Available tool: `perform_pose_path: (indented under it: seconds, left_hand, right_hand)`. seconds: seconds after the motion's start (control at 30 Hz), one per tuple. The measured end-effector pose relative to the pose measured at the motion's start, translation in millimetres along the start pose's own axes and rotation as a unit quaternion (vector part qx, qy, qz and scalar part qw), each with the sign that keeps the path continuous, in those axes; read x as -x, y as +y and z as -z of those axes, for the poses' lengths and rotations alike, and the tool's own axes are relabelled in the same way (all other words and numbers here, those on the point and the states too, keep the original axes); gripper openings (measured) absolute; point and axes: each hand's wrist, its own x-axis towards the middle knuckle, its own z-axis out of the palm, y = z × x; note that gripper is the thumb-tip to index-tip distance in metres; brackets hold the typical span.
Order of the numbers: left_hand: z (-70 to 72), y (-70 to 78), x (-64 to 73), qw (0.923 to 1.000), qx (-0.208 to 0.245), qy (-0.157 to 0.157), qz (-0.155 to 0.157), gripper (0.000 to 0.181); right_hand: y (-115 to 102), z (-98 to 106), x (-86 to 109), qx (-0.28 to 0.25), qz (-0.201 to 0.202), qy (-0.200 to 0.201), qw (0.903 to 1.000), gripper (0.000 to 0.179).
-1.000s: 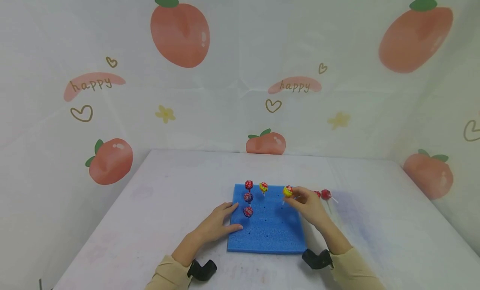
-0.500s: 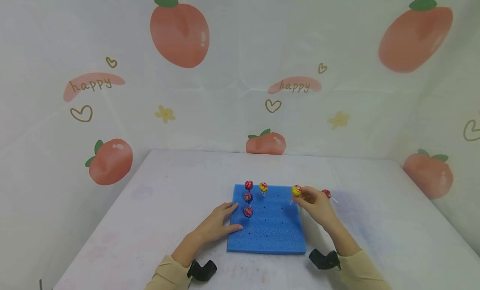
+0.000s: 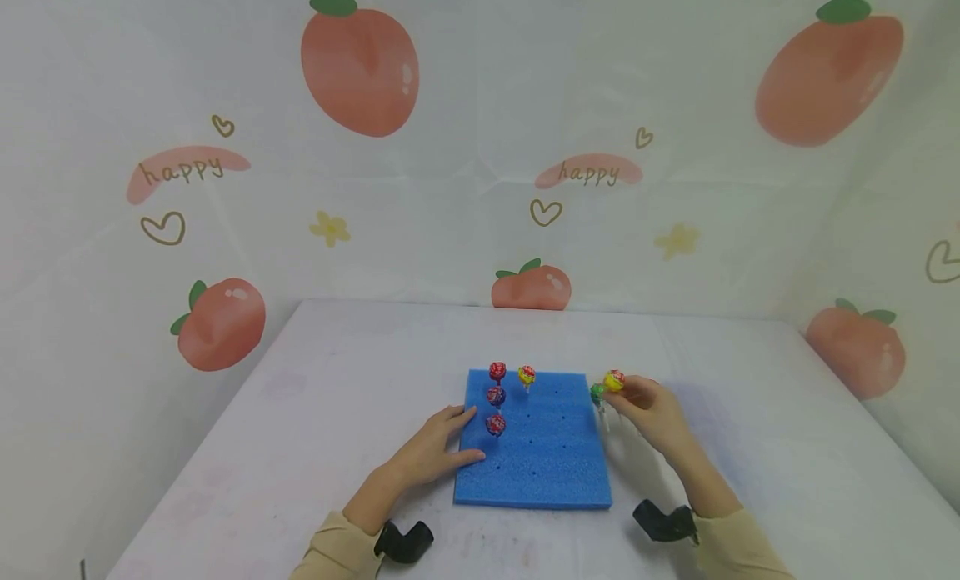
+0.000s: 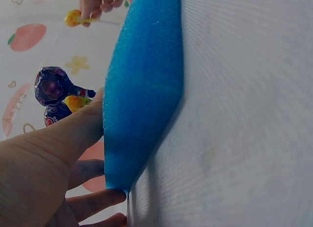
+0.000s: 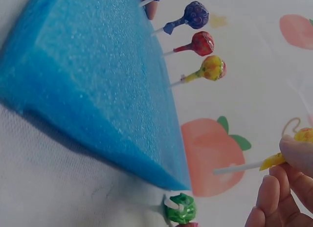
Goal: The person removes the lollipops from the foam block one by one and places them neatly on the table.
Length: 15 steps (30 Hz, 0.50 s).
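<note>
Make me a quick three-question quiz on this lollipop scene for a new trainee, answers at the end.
1. How many lollipops stand in the foam?
2. True or false: the green lollipop is beside the foam, not in it.
3. Which colour of lollipop does the right hand pinch: A red, B yellow, C purple?

Key: 1. Four. 2. True. 3. B, a yellow lollipop.

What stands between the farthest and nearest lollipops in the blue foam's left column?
One purple-wrapped lollipop, standing in the blue foam; the head view shows it.
</note>
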Motion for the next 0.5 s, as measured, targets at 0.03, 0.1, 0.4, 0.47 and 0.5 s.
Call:
perform_pose_path:
  seconds: [0.03,0.1,0.4,0.47,0.5]
  left_hand:
    - [0.1,0.2,0.1,1.0,0.0,0.0,0.0,0.071]
    - [0.3,0.5,0.3,1.0,0.001,0.0,-0.001,0.071]
    - [-0.2,0.2,0.6,1.0,0.002,0.002,-0.001,0.071]
    - [-0.3,0.0,0.6,1.0,0.001,0.002,-0.002,0.071]
    - [-0.3,-0.1,0.6,1.0,0.001,0.003,-0.003,0.071]
  right_hand:
    - [0.3,1.1,0.4,0.003,-0.004,0.0,1.0,0.027]
    - [1.2,3.5,0.8,0.006,-0.007,0.0,1.0,0.028]
    - [6.3,14.5,2.5,0.013,-0.024,0.005,0.9996,0.032]
    - [6.9,17.3,2.9,0.021,-0.03,0.007,0.9993,0.034]
    - [7.0,18.7,3.1,0.024,-0.033,0.008,0.9991,0.035]
